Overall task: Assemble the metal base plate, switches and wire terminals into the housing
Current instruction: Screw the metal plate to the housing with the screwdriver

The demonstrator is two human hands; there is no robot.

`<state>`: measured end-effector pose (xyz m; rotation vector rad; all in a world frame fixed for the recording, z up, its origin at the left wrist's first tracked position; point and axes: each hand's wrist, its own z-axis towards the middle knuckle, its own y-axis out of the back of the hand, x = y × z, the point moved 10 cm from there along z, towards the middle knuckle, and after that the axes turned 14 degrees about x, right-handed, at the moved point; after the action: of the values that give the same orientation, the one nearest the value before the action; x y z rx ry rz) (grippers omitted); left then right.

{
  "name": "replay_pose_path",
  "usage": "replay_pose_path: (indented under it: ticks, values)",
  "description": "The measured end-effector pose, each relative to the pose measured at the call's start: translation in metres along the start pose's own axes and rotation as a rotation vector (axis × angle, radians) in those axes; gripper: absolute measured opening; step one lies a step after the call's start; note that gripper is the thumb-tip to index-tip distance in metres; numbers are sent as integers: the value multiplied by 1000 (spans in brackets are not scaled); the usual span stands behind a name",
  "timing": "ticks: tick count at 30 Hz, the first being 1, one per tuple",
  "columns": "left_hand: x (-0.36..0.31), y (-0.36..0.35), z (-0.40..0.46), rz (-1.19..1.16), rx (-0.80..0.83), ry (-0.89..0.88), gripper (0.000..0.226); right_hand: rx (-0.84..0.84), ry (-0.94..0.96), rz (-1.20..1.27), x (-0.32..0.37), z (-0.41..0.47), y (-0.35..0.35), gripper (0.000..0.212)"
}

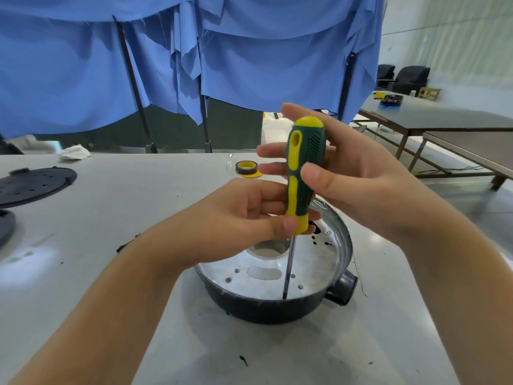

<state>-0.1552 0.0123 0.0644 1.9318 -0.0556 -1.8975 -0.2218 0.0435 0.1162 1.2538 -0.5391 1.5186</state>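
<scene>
Right hand (pixel 358 173): fingers (pixel 273 151) nearly straight and slightly spread behind the upper handle of the screwdriver (pixel 301 176); the thumb presses the handle front, so the handle is pinched between thumb and fingers.
Left hand (pixel 238 215): fingers curled round the lower handle; the thumb tip lies on the yellow collar just above the shaft.
Screwdriver axis: long axis close to vertical, leaning slightly, yellow cap up, tip down. The steel shaft (pixel 288 266) runs from the collar to the near part of the plate, where the tip touches it close to the housing wall.
Metal base plate (pixel 313 262): silver disc lying flat inside the housing, with a round centre opening, an oblong slot on the near side and several small holes. What sits under the tip cannot be told.
Housing (pixel 266 309): dark round shell, open side up, standing on the table (pixel 125 218) below both hands; a short dark tube projects from its near-right side.
Edges and room: bare table surface lies left of and in front of the housing; the table's right edge passes near the tube.
Tape roll (pixel 246 168): black and yellow, lying flat beyond the hands.
Perforated black disc (pixel 33 184): at the far left of the table, well apart from the housing.
Blue cloth (pixel 194 51): hangs behind the table's far edge.
</scene>
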Motion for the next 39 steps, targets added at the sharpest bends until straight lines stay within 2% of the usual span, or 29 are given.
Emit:
replay_pose_path:
  ticks: [4, 8, 10, 13, 15, 17, 19, 21, 27, 30, 33, 35, 39]
  values:
    - [2, -1, -2, 21, 1, 30, 37, -80, 40, -141, 10, -1, 5, 48]
    - [-7, 10, -3, 236, -208, 35, 44, -269, 41, -375, 20, -6, 14, 49]
    - [-9, 14, -5, 255, -302, 16, 43, -371, 44, -528, 26, -9, 15, 51]
    - [-8, 15, -3, 217, -293, 7, 30, -443, -25, -677, 26, -9, 14, 52]
    - [-4, 14, -1, 168, -218, 22, 24, -349, -82, -539, 13, -5, 13, 45]
    - [0, 8, 0, 86, -115, 28, 31, -148, -89, -311, 3, 0, 2, 41]
    - [0, 1, 0, 35, -25, 14, 38, 8, -57, -129, 3, 0, -8, 52]
    - [-2, -5, 0, 19, 46, -5, 37, 98, -32, -58, 5, -2, -14, 56]
    - [13, -4, -1, 84, 77, 141, 44, -73, -59, -219, 5, -3, 5, 50]
    - [21, -4, -8, 315, 146, 284, 36, -146, -94, -399, 6, -2, 9, 57]
    - [42, -8, -21, 594, 265, 542, 33, -192, -124, -582, 8, -3, 10, 73]
    - [52, -11, -24, 699, 283, 621, 24, -182, -155, -699, 12, -3, 7, 63]
    - [54, -15, -21, 751, 248, 607, 9, -84, -223, -794, 27, 2, 3, 39]
